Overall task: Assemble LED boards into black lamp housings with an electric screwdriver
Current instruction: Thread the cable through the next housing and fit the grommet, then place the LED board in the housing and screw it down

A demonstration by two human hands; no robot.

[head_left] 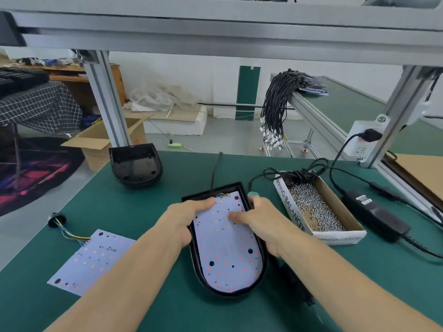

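Observation:
A black lamp housing (263,264) lies on the green mat in front of me, with a white LED board (227,255) seated inside it. My left hand (184,219) grips the housing's left edge, its fingers resting on the board's top left corner. My right hand (261,226) holds the right edge, with fingertips pressing on the board's upper part. The electric screwdriver (297,283) lies beside the housing under my right forearm, mostly hidden; its teal end (253,193) shows above my right hand.
A second LED board (93,259) with coloured wires and a black grommet (56,219) lies at the left. An empty black housing (135,165) stands further back. A cardboard box of screws (318,207) sits right, beside a black power adapter (376,214) and cables.

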